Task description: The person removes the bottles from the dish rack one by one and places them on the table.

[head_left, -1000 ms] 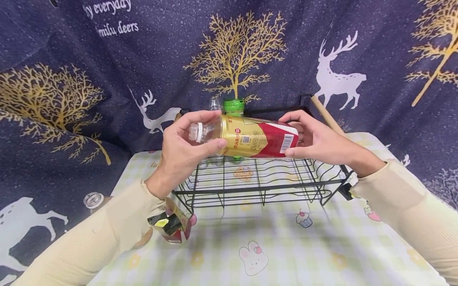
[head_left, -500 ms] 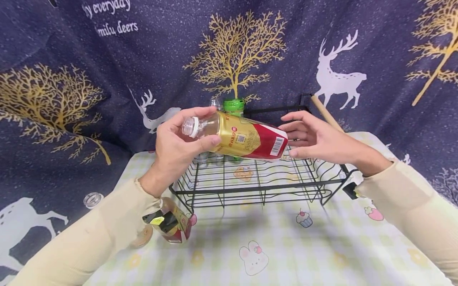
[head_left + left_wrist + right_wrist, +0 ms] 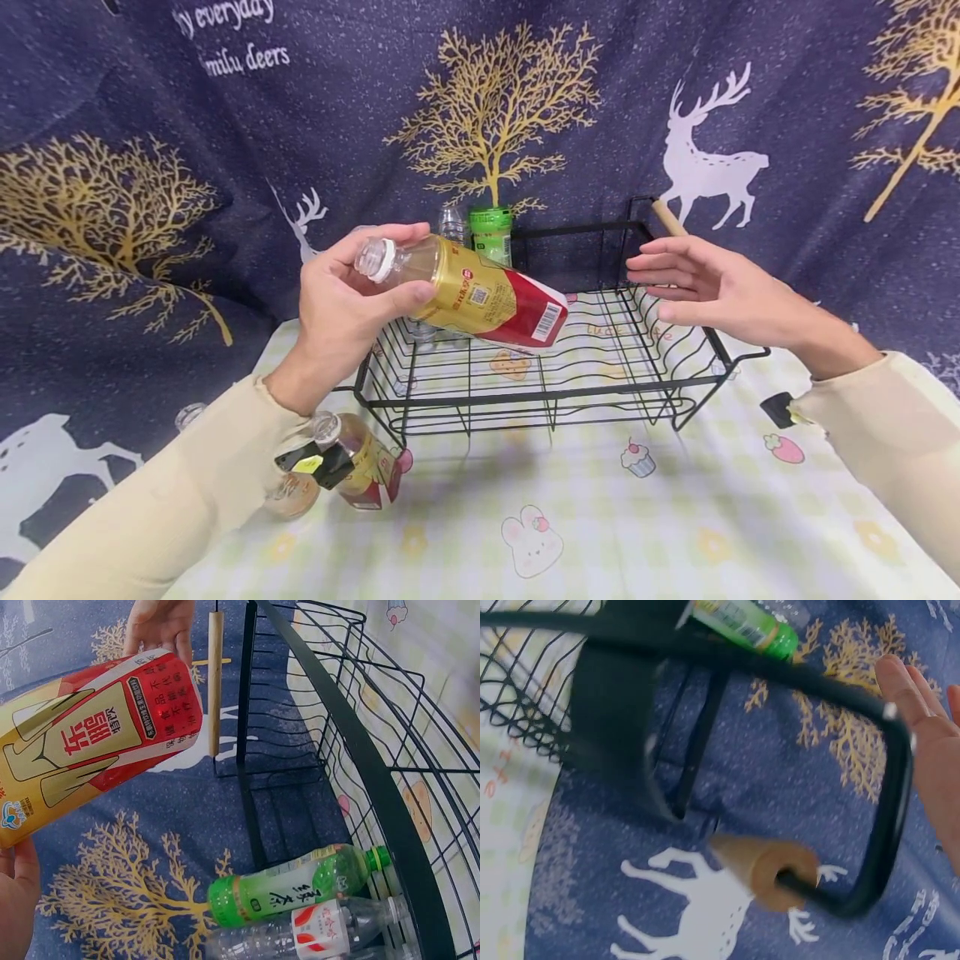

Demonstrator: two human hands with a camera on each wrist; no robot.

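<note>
My left hand (image 3: 341, 300) grips an uncapped clear plastic bottle (image 3: 487, 298) with a gold and red label by its shoulder, thumb in front. The bottle is tilted over the black wire rack (image 3: 555, 396), its mouth to the left and its base lower on the right. Its printed front fills the left of the left wrist view. Apart from the bottle, my right hand (image 3: 723, 287) is over the rack's right end, fingers extended and holding nothing. In the rack's back left, a green-labelled bottle (image 3: 300, 885) and a clear bottle (image 3: 322, 930) stand neck down.
The rack has a wooden handle (image 3: 765, 870) at its right end. Left of it a second gold and red bottle (image 3: 367, 467) stands on the checked tablecloth (image 3: 600, 533), partly behind the wrist camera. Another bottle (image 3: 292, 496) is mostly covered by my left sleeve.
My right hand has let go of the bottle's base and moved away to the right. The left hand has carried the bottle left, and its base has dipped lower.
</note>
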